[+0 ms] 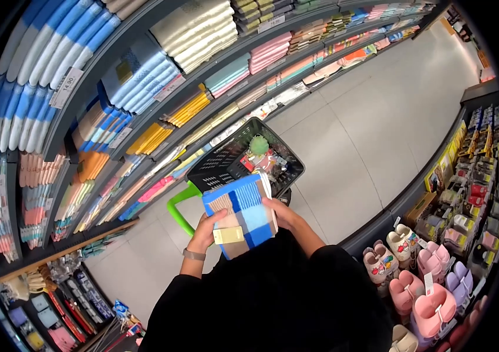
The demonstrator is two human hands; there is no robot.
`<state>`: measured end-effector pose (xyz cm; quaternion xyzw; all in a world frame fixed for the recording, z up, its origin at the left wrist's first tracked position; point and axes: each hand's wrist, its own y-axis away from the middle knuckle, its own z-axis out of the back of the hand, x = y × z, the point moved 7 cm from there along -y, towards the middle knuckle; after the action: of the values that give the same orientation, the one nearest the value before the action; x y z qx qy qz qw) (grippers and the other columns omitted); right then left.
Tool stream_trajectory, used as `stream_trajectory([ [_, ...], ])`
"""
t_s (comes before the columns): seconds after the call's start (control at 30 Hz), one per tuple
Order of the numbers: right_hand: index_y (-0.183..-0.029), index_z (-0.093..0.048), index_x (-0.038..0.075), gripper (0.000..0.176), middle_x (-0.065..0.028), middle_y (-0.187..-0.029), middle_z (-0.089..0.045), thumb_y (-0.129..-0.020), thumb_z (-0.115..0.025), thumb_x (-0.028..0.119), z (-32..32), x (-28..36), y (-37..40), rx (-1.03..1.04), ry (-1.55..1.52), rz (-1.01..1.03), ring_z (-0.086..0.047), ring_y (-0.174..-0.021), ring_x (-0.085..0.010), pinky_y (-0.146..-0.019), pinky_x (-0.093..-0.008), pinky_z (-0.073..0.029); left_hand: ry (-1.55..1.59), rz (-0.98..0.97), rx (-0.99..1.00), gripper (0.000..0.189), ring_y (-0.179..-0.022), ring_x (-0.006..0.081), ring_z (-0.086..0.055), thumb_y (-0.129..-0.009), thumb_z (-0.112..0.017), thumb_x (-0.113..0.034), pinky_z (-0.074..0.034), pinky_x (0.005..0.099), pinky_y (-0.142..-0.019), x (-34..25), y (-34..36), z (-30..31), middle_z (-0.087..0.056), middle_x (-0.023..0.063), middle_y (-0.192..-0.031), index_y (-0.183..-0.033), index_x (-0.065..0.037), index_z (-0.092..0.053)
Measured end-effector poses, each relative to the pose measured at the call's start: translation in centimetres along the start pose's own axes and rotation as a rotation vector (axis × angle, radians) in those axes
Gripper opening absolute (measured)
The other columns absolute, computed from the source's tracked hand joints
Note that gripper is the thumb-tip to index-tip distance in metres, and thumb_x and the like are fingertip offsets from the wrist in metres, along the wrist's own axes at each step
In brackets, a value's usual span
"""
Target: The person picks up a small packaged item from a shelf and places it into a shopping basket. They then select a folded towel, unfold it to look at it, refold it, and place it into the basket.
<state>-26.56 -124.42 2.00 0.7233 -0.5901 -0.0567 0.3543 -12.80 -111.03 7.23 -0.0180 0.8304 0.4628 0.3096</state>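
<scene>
A folded towel [255, 212] with blue, light blue and beige blocks is held up in front of my body. My left hand [205, 230] grips its left edge, beside a pale yellow tag [228, 235] on the towel. On the opposite edge, my right hand [282, 212] is closed around the side. Just beyond the towel stands a black shopping basket [202, 167] with a green handle [174, 208]. Inside it lie a round green bristly item [259, 145] and some small packaged goods [270, 164], partly hidden by the towel.
Shelves of folded towels [199, 35] curve along the left and far side, with price labels [66, 88]. At the lower right are several pairs of slippers [434, 308] below racks of packaged goods [467, 199]. Grey tiled floor [349, 141] runs between. Another shelf [56, 311] stands lower left.
</scene>
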Motion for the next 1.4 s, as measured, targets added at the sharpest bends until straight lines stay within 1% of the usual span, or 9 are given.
stream_trajectory([
  [0.27,-0.136,-0.037,0.001,0.073,-0.0114,-0.131,-0.049,-0.078,-0.074,0.023,-1.5,-2.4,-0.9,0.074,0.188,-0.085,-0.047,-0.120,-0.0221,-0.102,-0.0347,-0.037,-0.114,-0.091,-0.078,0.034,-0.100,0.0159,-0.059,-0.087,-0.060,-0.006,-0.047,0.0288,-0.089,1.9,-2.2,1.4,-0.062,0.0068,-0.112,-0.120,0.000,-0.054],
  [0.53,-0.129,-0.048,0.003,0.061,-0.0091,-0.122,-0.056,-0.076,-0.075,0.017,-0.6,-4.0,-4.3,-0.060,0.091,-0.145,-0.053,-0.112,-0.0213,-0.099,-0.0363,-0.040,-0.472,-0.479,-0.160,0.037,-0.103,0.0158,-0.056,-0.089,-0.059,-0.008,-0.044,0.0282,-0.089,0.3,-3.8,1.5,-0.059,0.0088,-0.114,-0.122,0.002,-0.049],
  [0.8,-0.119,-0.055,0.001,0.043,-0.0075,-0.110,-0.061,-0.077,-0.064,0.006,0.8,-3.5,-10.2,-0.138,0.250,-0.048,-0.057,-0.101,-0.0167,-0.089,-0.0304,-0.045,-0.702,-0.432,-0.206,0.044,-0.106,0.0231,-0.056,-0.087,-0.062,-0.017,-0.043,0.0323,-0.090,-2.8,-3.7,2.6,-0.058,0.0152,-0.115,-0.123,0.001,-0.046],
  [0.87,-0.118,-0.055,-0.001,0.043,-0.0080,-0.106,-0.063,-0.076,-0.066,0.006,3.1,-2.2,-11.6,-0.163,0.286,-0.058,-0.061,-0.093,-0.0182,-0.084,-0.0314,-0.049,-0.742,-0.393,-0.231,0.045,-0.108,0.0265,-0.055,-0.086,-0.062,-0.018,-0.042,0.0345,-0.092,-3.6,-3.3,3.5,-0.056,0.0168,-0.118,-0.124,0.001,-0.046],
  [0.93,-0.116,-0.056,-0.001,0.041,-0.0093,-0.104,-0.064,-0.077,-0.066,0.006,7.2,-0.7,-13.9,-0.194,0.249,0.022,-0.062,-0.090,-0.0193,-0.082,-0.0325,-0.051,-1.315,-0.708,-0.446,0.046,-0.116,0.0323,-0.050,-0.084,-0.063,-0.017,-0.036,0.0392,-0.098,-5.3,-1.4,4.6,-0.052,0.0180,-0.125,-0.123,0.000,-0.047],
  [0.97,-0.115,-0.056,-0.002,0.040,-0.0103,-0.104,-0.064,-0.077,-0.065,0.005,10.1,-0.3,-15.3,-0.228,0.250,0.008,-0.063,-0.090,-0.0203,-0.081,-0.0334,-0.052,-1.343,-0.692,-0.501,0.043,-0.122,0.0363,-0.043,-0.081,-0.063,-0.015,-0.030,0.0437,-0.102,-5.6,-0.5,5.1,-0.048,0.0175,-0.131,-0.120,0.000,-0.050],
  [1.13,-0.106,-0.060,-0.006,0.031,-0.0147,-0.096,-0.065,-0.077,-0.063,0.005,21.7,-0.8,-23.2,-0.323,0.189,-0.085,-0.066,-0.081,-0.0242,-0.072,-0.0370,-0.056,-1.470,-0.685,-0.638,0.036,-0.123,0.0382,-0.042,-0.079,-0.061,-0.010,-0.029,0.0466,-0.102,-3.7,0.1,8.0,-0.049,0.0162,-0.131,-0.113,0.000,-0.054],
  [1.3,-0.099,-0.064,-0.008,0.041,-0.0153,-0.099,-0.065,-0.072,-0.071,0.022,29.6,-7.3,-33.3,-0.434,0.723,-0.248,-0.058,-0.100,-0.0231,-0.085,-0.0346,-0.045,-1.536,-0.702,-0.653,0.026,-0.120,0.0358,-0.046,-0.074,-0.058,-0.003,-0.032,0.0454,-0.099,-3.1,-0.3,8.9,-0.055,0.0148,-0.123,-0.100,-0.003,-0.059],
  [1.4,-0.107,-0.062,-0.004,0.047,-0.0187,-0.105,-0.064,-0.068,-0.071,0.022,32.4,-11.2,-39.2,-0.382,1.130,-0.360,-0.060,-0.097,-0.0261,-0.083,-0.0359,-0.046,-1.522,-0.659,-0.684,0.026,-0.115,0.0353,-0.050,-0.070,-0.055,0.002,-0.034,0.0447,-0.096,-3.0,-0.1,9.6,-0.060,0.0137,-0.115,-0.095,-0.004,-0.060],
])
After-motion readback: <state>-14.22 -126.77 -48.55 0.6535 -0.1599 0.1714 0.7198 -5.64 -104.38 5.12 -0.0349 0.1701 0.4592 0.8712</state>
